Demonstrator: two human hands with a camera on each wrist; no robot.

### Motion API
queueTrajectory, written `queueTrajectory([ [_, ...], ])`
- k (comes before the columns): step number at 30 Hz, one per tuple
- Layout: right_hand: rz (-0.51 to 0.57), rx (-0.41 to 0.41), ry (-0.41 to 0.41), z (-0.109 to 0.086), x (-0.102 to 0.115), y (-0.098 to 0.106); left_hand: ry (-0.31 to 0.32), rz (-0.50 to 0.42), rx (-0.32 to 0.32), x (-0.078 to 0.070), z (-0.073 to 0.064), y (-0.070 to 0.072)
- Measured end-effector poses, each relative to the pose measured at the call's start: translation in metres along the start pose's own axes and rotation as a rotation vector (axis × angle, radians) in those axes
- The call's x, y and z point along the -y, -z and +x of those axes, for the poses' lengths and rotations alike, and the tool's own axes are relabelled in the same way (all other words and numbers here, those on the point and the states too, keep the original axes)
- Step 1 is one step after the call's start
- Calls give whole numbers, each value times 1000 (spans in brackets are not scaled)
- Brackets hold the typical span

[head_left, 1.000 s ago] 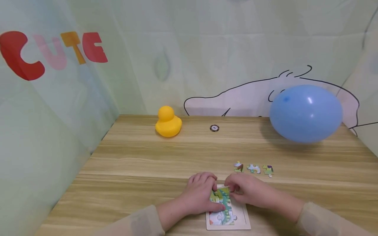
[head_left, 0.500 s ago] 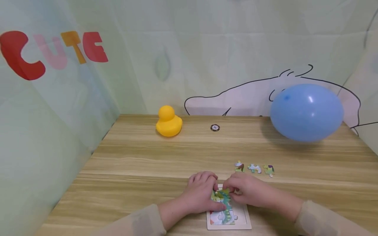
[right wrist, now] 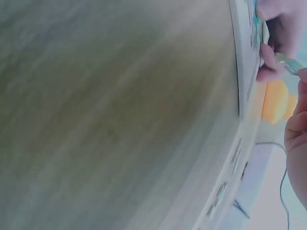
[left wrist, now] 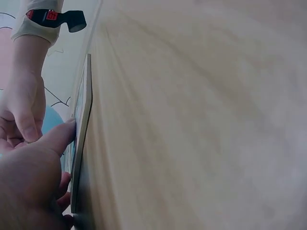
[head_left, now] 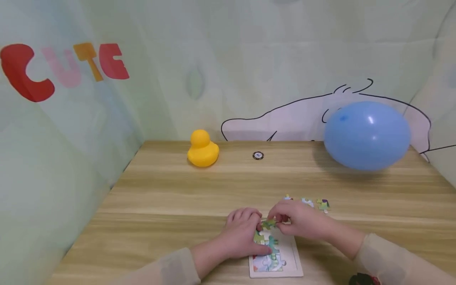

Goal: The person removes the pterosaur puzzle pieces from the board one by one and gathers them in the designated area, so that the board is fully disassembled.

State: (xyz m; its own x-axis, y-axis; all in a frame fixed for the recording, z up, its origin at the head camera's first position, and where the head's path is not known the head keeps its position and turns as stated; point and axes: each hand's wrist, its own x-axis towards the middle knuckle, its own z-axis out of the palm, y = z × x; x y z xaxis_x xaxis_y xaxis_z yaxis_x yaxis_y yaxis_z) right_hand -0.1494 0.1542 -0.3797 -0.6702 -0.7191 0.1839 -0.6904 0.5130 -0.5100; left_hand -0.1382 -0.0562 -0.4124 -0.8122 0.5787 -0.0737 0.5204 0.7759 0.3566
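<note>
A small jigsaw puzzle with a pale frame (head_left: 293, 263) lies on the table, its left part filled with dinosaur-picture pieces and its right part bare. Across its left side rests my left hand (head_left: 240, 237), thumb stretched over the fitted pieces and fingers at the upper left corner. My right hand (head_left: 303, 219) pinches a green puzzle piece (head_left: 269, 224) between thumb and index finger over the frame's top edge. The right wrist view shows this piece (right wrist: 289, 63) tilted up above the board, close to the left hand's fingers. In the left wrist view, the frame (left wrist: 85, 115) appears edge-on beside the left thumb.
Loose puzzle pieces (head_left: 323, 204) lie in a row beyond the right hand, partly hidden by it. Farther back are a yellow rubber duck (head_left: 203, 149), a poker chip (head_left: 258, 155) and a blue balloon (head_left: 367, 136). Printed curtains (head_left: 171, 87) stand behind the table.
My right hand has moved slightly away from me, drawing the green piece off the other pieces toward the frame's top edge. It now covers some loose pieces. My left hand stays in place.
</note>
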Motion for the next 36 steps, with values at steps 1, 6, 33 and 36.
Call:
queueTrajectory([
  [1, 2, -16, -7, 0, -2, 1, -3, -5, -1, 1, -1, -1],
  [6, 57, -49, -131, -3, -6, 7, -17, -32, -13, 4, -1, -4],
  [33, 117, -118, -326, -15, -35, 31, -57, -65, -16, 14, -3, -2],
  [36, 132, -101, -336, -19, -39, 28, -66, -65, -17, 15, -3, -2],
])
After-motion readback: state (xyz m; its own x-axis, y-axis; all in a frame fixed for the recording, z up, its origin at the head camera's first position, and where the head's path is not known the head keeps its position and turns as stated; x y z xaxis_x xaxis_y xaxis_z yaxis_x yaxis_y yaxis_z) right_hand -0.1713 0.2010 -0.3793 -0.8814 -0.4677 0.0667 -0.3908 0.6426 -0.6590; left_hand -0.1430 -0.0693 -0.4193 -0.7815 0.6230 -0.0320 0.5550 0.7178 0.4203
